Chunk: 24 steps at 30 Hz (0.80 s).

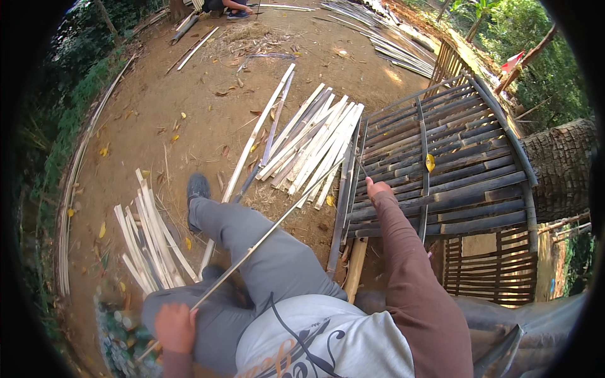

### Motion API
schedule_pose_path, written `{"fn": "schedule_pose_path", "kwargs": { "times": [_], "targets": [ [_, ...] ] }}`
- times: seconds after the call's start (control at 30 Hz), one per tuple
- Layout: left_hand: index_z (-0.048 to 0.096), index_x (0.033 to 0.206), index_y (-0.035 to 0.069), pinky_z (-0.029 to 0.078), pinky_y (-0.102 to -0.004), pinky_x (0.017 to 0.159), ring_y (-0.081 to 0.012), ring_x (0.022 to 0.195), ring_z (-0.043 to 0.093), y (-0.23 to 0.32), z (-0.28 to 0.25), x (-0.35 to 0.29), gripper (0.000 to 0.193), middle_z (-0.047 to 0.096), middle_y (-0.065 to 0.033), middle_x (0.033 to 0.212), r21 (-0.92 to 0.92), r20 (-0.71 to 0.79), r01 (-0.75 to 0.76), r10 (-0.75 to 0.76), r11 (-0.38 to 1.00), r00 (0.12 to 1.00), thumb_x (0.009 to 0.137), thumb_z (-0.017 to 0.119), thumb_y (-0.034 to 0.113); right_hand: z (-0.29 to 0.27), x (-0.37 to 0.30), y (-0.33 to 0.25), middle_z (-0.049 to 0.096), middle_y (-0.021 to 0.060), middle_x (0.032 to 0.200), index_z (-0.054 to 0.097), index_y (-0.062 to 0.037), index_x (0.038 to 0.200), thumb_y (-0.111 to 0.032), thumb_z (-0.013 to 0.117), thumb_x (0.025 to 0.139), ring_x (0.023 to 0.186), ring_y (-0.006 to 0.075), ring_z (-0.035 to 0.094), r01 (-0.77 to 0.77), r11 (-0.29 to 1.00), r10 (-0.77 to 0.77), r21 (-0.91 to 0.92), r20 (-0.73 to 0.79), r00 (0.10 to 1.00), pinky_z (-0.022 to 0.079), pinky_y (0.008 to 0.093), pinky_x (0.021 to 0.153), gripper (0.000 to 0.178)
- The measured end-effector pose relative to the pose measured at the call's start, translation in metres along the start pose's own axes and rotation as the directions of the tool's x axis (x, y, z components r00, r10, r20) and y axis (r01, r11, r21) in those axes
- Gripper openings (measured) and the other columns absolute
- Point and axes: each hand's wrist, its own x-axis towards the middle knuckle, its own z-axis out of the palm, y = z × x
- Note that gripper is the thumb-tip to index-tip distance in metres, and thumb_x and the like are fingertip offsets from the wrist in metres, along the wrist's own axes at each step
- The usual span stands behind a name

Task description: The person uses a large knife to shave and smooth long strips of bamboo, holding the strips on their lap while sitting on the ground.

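A long, thin bamboo strip (251, 251) slants across my lap, from the lower left up toward the bamboo bench. My left hand (175, 327) is closed around its lower part, beside my thigh. Stretched out to the right, my right hand (378, 188) is closed over the bench's near left edge. From its fist a thin, dark blade like a knife's (361, 166) points up and left, close to the strip's far end. Whether blade and strip touch I cannot tell. The handle is hidden in my fist.
The slatted bamboo bench (441, 157) stands at right, a tree trunk (564, 167) behind it. Split bamboo lies in a pile (315, 142) ahead and in another pile (151, 236) at left. Far off, a person (236, 7) crouches near more strips (391, 38).
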Motion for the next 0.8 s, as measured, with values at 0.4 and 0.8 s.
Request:
{"fn": "schedule_pose_path", "kwargs": {
  "times": [0.4, 0.8],
  "targets": [
    [0.06, 0.077, 0.009, 0.048, -0.0491, 0.071, -0.0355, 0.083, 0.059, 0.004, -0.007, 0.005, 0.031, 0.06, -0.0112, 0.081, -0.005, 0.013, -0.031, 0.031, 1.0, 0.999, 0.08, 0.083, 0.028, 0.006, -0.053, -0.006, 0.074, 0.0285, 0.117, 0.078, -0.0002, 0.115, -0.063, 0.044, 0.107, 0.113, 0.0468, 0.068, 0.291, 0.953, -0.291, -0.08, 0.018, 0.957, 0.053, 0.0537, 0.099, 0.072],
    [0.056, 0.074, 0.008, 0.045, -0.0497, 0.067, -0.0358, 0.079, 0.057, 0.004, -0.007, 0.007, 0.032, 0.056, -0.0106, 0.076, -0.034, -0.028, -0.022, 0.022, 0.999, 0.999, 0.082, 0.081, 0.027, 0.036, -0.073, -0.015, 0.074, 0.0285, 0.106, 0.077, -0.0015, 0.108, -0.06, 0.047, 0.107, 0.105, 0.049, 0.068, 0.456, 0.889, -0.457, 0.041, 0.022, 0.889, 0.053, 0.0546, 0.093, 0.066]
  ]
}}
